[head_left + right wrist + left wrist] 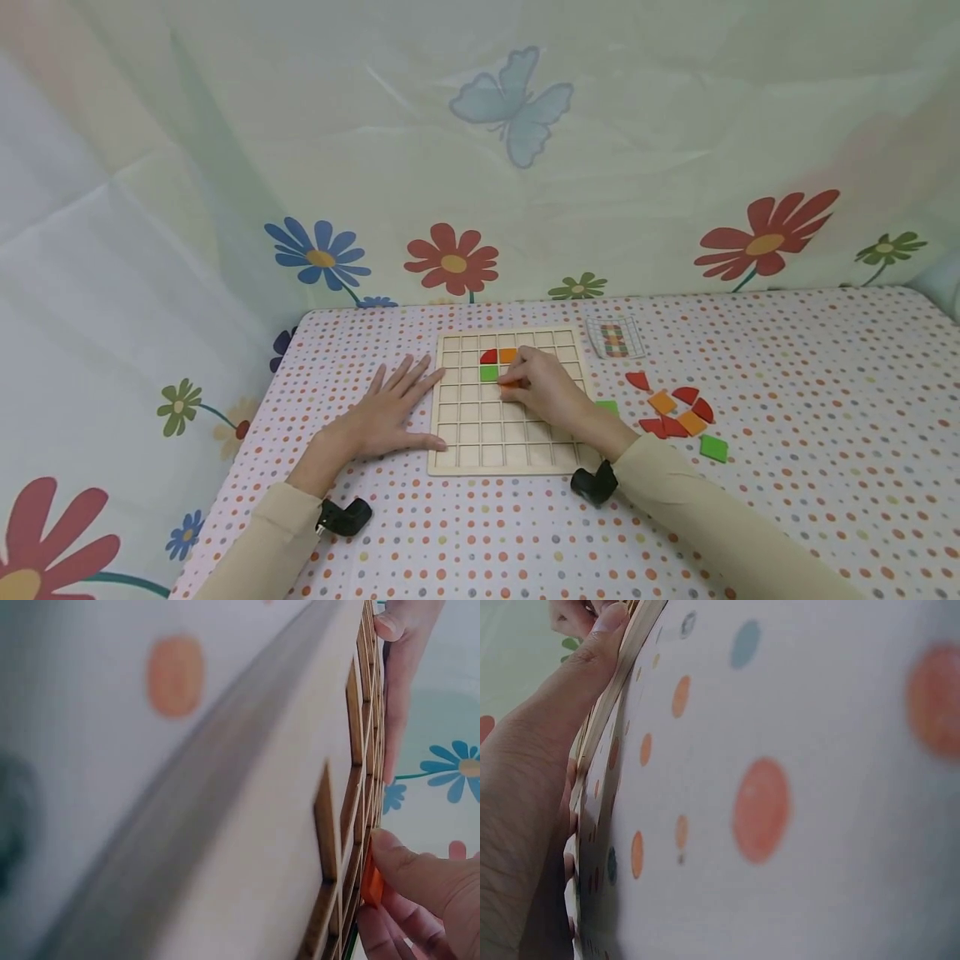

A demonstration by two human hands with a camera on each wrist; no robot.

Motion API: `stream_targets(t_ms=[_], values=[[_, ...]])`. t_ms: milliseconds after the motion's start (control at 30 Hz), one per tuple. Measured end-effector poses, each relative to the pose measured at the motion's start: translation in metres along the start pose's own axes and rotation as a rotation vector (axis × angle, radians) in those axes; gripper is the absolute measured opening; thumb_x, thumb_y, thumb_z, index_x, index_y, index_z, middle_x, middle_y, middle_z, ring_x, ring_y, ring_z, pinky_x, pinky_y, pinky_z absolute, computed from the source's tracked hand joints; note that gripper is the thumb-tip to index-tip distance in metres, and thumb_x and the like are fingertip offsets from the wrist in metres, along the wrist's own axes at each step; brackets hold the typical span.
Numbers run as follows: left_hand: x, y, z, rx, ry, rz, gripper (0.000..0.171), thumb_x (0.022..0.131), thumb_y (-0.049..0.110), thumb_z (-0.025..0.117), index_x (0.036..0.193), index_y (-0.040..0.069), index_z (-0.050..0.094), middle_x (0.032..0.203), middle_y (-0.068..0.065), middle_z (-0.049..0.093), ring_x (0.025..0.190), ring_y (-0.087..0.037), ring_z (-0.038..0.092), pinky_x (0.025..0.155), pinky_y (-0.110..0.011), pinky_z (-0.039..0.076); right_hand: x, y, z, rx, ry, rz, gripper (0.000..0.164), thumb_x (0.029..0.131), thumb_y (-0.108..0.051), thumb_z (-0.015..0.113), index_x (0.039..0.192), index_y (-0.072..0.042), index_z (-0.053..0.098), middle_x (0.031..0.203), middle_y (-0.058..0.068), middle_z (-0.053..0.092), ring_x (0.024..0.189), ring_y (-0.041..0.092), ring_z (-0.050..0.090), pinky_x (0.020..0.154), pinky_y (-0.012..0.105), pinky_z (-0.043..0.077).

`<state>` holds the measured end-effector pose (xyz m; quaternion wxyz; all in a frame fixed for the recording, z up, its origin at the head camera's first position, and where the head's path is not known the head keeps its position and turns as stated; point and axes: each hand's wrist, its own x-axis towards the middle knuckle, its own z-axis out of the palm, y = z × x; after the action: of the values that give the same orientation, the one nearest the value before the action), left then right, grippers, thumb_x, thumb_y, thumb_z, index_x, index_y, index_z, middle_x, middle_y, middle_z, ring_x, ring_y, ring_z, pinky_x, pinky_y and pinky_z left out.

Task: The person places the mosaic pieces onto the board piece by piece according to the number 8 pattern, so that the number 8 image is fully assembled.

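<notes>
The right hand (546, 386) is pinching an orange tile (372, 881) toward the far edge of the wooden grid board (492, 433); the spread left hand (381, 418) is touching its left edge.

This looks like a small, draped play corner; whether it stands in a home, a classroom or a studio cannot be told. A pale sheet (637, 108) printed with a butterfly (517, 108) and bright flowers (452, 264) hangs behind and to the left. In front spreads a dotted tablecloth (810, 375), carrying a wooden grid board (491, 433) and coloured tiles (662, 403).
</notes>
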<state>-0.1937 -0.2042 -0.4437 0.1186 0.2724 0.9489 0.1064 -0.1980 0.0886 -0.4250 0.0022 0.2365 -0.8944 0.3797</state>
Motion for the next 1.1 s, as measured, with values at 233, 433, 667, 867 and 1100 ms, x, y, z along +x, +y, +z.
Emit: stream_targets(t_ms=[233, 433, 667, 867, 1100], values=[[0.000, -0.001, 0.001, -0.002, 0.011, 0.009, 0.109, 0.087, 0.077, 0.064, 0.170, 0.027, 0.013, 0.177, -0.005, 0.003, 0.162, -0.032, -0.004, 0.127, -0.061, -0.005, 0.000, -0.002, -0.002, -0.081, -0.024, -0.049, 0.019, 0.087, -0.001, 0.083, 0.105, 0.005, 0.081, 0.091, 0.004, 0.063, 0.083, 0.017, 0.055, 0.073, 0.028, 0.047], [0.000, -0.001, 0.001, 0.001, 0.017, 0.017, 0.109, 0.087, 0.076, 0.064, 0.170, 0.025, 0.016, 0.176, -0.008, 0.006, 0.162, -0.035, -0.002, 0.127, -0.064, -0.003, -0.002, -0.004, -0.008, -0.117, -0.068, -0.067, 0.017, 0.087, 0.004, 0.081, 0.104, 0.004, 0.081, 0.094, 0.005, 0.069, 0.088, 0.020, 0.063, 0.076, 0.029, 0.055], [-0.001, 0.000, 0.002, -0.002, 0.024, 0.017, 0.108, 0.088, 0.075, 0.065, 0.170, 0.025, 0.017, 0.176, -0.008, 0.007, 0.161, -0.036, -0.001, 0.126, -0.064, -0.002, -0.012, -0.005, -0.023, -0.077, -0.167, -0.061, 0.021, 0.091, 0.000, 0.079, 0.112, 0.002, 0.080, 0.115, 0.011, 0.075, 0.109, 0.029, 0.069, 0.090, 0.041, 0.060], [0.001, 0.000, 0.002, 0.012, 0.003, -0.004, 0.110, 0.087, 0.078, 0.064, 0.170, 0.027, 0.013, 0.177, -0.006, 0.004, 0.162, -0.033, -0.004, 0.127, -0.062, -0.004, -0.038, -0.003, -0.046, -0.055, -0.174, -0.023, 0.016, 0.093, -0.006, 0.079, 0.109, -0.005, 0.082, 0.113, 0.005, 0.073, 0.108, 0.028, 0.068, 0.089, 0.044, 0.059], [0.001, 0.001, 0.001, 0.008, -0.004, -0.014, 0.110, 0.086, 0.079, 0.063, 0.170, 0.028, 0.012, 0.177, -0.005, 0.003, 0.162, -0.032, -0.005, 0.127, -0.061, -0.005, -0.079, 0.010, -0.067, -0.102, -0.141, 0.037, 0.018, 0.086, -0.008, 0.086, 0.104, -0.011, 0.081, 0.101, -0.004, 0.069, 0.088, 0.015, 0.063, 0.074, 0.030, 0.056]])
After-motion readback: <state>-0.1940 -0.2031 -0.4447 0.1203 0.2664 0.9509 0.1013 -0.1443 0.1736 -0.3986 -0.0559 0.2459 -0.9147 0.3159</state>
